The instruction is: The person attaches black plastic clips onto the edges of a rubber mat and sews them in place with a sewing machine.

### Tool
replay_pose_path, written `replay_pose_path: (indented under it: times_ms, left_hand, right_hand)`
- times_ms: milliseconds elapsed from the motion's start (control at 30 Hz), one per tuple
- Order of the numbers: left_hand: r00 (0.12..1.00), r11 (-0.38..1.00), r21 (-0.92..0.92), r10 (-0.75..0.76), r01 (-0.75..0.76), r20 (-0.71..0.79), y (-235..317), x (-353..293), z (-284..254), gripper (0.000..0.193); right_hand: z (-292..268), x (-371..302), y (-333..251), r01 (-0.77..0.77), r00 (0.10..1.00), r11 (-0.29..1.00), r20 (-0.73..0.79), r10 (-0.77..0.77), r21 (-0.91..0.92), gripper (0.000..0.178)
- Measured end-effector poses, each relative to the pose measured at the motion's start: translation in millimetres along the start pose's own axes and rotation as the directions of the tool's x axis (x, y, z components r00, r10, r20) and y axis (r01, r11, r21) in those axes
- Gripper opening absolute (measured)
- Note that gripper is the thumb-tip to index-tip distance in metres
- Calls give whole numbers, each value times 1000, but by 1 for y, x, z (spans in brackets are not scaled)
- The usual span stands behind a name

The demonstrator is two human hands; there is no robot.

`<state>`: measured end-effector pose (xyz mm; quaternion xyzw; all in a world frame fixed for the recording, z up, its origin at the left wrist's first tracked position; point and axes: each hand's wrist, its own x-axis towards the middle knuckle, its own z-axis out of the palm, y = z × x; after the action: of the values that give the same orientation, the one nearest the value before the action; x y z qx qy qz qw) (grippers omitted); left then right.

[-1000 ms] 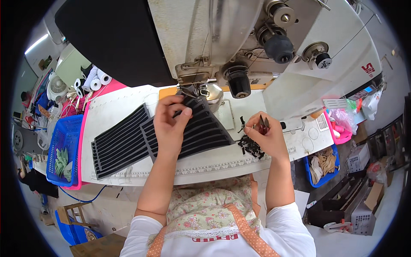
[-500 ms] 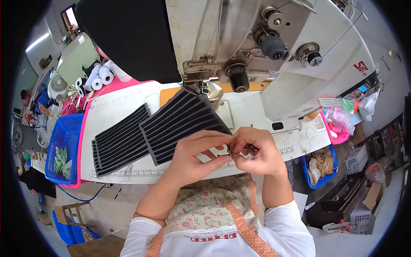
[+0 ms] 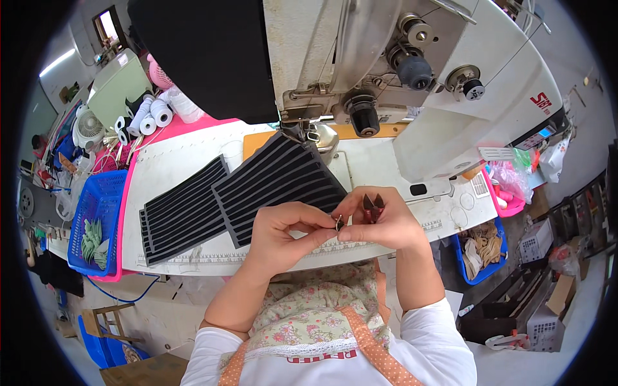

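Note:
My left hand (image 3: 290, 233) is closed, its thumb and forefinger pinching a small dark piece with a shiny edge (image 3: 339, 223); its kind is too small to make out. Facing it, the fingertips of my right hand (image 3: 393, 225) meet the same piece. Red-handled thread snips (image 3: 373, 207) are tucked in my right hand, their dark blades pointing up and away from me. Just beyond my hands lies a black panel with grey stripes (image 3: 277, 183), its far corner at the sewing machine's needle area (image 3: 302, 132). A second striped black panel (image 3: 183, 209) lies partly under it on the left.
The white sewing machine (image 3: 476, 122) stands over the white table (image 3: 193, 145), with a ruler strip along its near edge. Blue baskets stand at left (image 3: 96, 219) and at lower right (image 3: 479, 273), holding cloth pieces. White thread cones (image 3: 151, 116) sit at the back left.
Both hands have shifted slightly left, still pinched together. My right hand has turned, so the snips' blades now show upright above its fingers. The striped panels stay in place.

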<state>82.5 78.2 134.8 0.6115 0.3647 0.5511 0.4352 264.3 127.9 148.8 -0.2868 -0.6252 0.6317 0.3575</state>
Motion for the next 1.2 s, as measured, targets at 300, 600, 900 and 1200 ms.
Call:
replay_pose_path:
  times_ms: [300,600,900,1200]
  left_hand:
    - [985,980,-103,-173,170,-19,5,0,0,16]
    - [985,988,-124,-108,91,-136,-6,-4,3,16]
    - [948,901,407,250,-153,-196,-2,-1,4,20]
    - [929,892,434,257,-123,-266,-18,58,-53,27]
  right_hand:
    - [-3,3,13,55,998,998,-6,-55,41,20]
    - [6,2,16,115,984,991,-146,-105,63,15]
    - [9,3,2,124,964,950,-192,-184,-287,11]
    - [-6,58,3,93,919,995,-389,-69,44,6]
